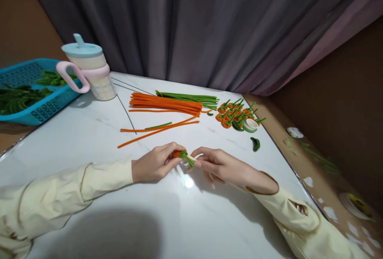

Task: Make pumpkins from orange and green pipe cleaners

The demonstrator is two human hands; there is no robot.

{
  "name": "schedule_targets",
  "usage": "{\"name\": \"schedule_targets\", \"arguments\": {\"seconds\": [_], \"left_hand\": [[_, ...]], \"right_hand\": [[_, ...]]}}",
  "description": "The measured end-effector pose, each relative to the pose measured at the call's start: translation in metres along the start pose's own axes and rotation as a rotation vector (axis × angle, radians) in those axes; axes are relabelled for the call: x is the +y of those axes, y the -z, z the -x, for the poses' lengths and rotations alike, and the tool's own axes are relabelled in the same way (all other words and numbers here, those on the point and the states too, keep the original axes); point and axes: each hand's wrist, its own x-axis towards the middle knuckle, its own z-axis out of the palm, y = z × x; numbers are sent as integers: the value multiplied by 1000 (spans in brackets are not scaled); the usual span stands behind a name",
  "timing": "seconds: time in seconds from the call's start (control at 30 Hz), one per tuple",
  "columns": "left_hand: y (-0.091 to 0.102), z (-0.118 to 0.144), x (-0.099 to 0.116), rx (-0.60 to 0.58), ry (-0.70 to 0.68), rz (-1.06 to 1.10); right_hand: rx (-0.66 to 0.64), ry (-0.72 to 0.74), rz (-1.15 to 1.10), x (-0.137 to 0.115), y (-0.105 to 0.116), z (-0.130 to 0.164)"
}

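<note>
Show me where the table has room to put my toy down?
Bare marble table lies between the cup and the left hand, and in front of both hands. It is crowded by the orange stems, little carrots and tape roll.

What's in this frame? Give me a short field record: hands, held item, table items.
left hand: pinches the orange end of a small pipe-cleaner carrot
right hand: fingers at the carrot's green end
loose orange pipe cleaners: bundle mid-table, a few strays nearer
green pipe cleaners: behind the orange bundle
finished carrots: pile on the right
tape roll: beside the pile
spouted cup: far left of the table
blue basket: holds green leaves
</note>
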Motion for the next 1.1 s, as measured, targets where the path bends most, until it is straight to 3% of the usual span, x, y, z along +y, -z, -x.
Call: {"name": "schedule_targets", "arguments": {"seconds": [0.13, 0.2, 0.37, 0.83, 1.1], "left_hand": [[2, -4, 4, -81, 218, 361], [2, -6, 6, -128, 304, 570], [1, -7, 10, -192, 386, 819], [-3, -9, 16, -287, 464, 1030], [-5, -9, 16, -331, 481, 1125]], "right_hand": [[259, 169, 339, 3, 5, 6], [345, 282, 403, 6, 5, 5], [312, 496, 254, 12, -4, -5], [321, 591, 136, 17, -12, -13], [348, 710, 242, 19, -13, -13]]}}
